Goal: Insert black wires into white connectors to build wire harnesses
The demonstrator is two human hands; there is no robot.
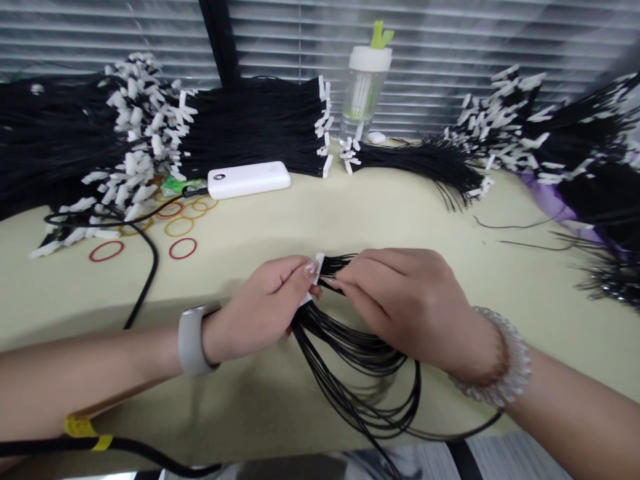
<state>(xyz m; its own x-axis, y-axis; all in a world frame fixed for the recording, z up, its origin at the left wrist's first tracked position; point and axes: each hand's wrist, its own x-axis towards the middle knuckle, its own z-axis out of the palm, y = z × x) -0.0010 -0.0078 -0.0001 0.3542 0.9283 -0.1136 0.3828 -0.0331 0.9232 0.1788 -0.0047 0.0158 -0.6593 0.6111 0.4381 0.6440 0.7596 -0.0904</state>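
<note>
A bundle of thin black cables (350,340) with white connectors (319,265) hangs in loops between my hands, near the table's front edge. My left hand (273,297) is closed on the connector end, its thumb pressed over the white pieces. The fingers of my right hand (400,300) are pinched around the black cables just to the right of the connectors. Part of the bundle behind my right hand is hidden. The loops droop below both hands toward the table edge.
Large stacks of black cables (255,127) with white connectors line the back. A white power bank (250,180) lies ahead, with a black cord (153,257) running from it. Rubber bands (183,248) lie scattered at left. A clear bottle (367,87) stands by the blinds. More cables (420,163) lie at right.
</note>
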